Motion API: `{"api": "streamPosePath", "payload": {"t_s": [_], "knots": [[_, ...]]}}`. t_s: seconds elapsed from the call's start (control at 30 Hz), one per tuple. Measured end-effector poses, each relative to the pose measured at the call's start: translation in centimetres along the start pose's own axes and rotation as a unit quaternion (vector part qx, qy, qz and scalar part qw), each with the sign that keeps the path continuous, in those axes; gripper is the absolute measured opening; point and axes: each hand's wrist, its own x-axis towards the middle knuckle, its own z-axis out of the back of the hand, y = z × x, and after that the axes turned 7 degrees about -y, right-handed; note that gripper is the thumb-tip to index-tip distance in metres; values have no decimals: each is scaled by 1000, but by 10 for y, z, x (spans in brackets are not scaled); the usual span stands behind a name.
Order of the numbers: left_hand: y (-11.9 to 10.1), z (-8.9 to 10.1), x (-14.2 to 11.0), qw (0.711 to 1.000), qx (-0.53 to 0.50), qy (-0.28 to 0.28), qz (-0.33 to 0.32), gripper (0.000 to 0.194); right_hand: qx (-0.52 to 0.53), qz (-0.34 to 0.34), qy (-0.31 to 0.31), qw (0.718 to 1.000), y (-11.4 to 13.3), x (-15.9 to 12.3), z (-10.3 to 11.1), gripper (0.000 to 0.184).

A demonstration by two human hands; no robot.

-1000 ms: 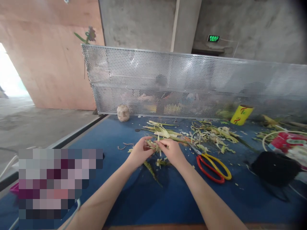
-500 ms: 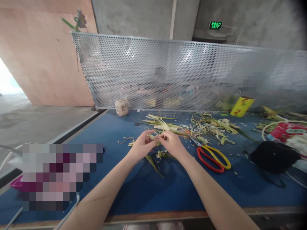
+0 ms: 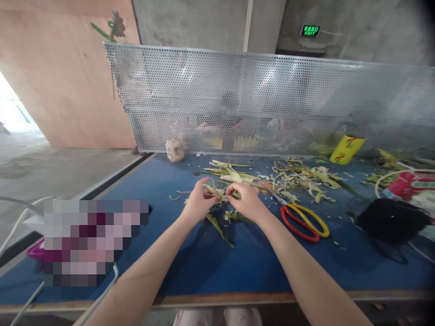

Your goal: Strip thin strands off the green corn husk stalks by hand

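Over the middle of the blue table [image 3: 190, 267], my left hand [image 3: 199, 201] pinches a pale green strip of plant [image 3: 220, 194] between thumb and fingers, its index finger raised. Close beside it, my right hand [image 3: 245, 199] is closed on the same plant piece; its fingertips partly hide it. Below the hands lie a knobbly green plant spike [image 3: 217, 226] and a second one with pale petals [image 3: 233, 216]. Long flat green leaf strips [image 3: 231, 172] are spread just beyond them. Right of my right hand rest scissors [image 3: 302, 219] with one red and one yellow handle.
A perforated metal screen [image 3: 210, 90] closes off the table's far side. Plant scraps [image 3: 306, 174] lie at the back right, near a yellow tube [image 3: 347, 149]. A whitish roll [image 3: 175, 150] stands back left. A black object [image 3: 392, 222] is at right; a phone-like blurred item [image 3: 91, 240] is left.
My left index finger has lifted and spread from the thumb, and the hands have moved slightly. The whole view has shifted a little; the table items lie as before.
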Motion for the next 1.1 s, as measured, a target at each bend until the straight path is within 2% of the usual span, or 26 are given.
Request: {"api": "streamPosePath", "payload": {"t_s": [0.17,0.33,0.53,0.7,0.8,0.93,1.1], "knots": [[3,4,2,999,29,-14,-35,66,-26,5,-13,1000,-3,-1,-5,4],[4,5,2,997,64,-10,-37,71,-22,25,-41,999,0,0,-3,3],[3,5,2,993,92,-6,-77,70,-3,79,-69,994,4,0,1,5],[5,3,3,988,121,-6,-94,81,17,119,-64,991,3,0,4,8],[4,3,1,986,138,3,-96,88,47,146,-61,986,5,-1,6,16],[0,3,-3,979,171,22,-112,89,69,160,-41,984,8,-3,6,27],[-3,1,-8,971,193,53,-128,90,66,176,-27,982,10,-5,3,30]]}}
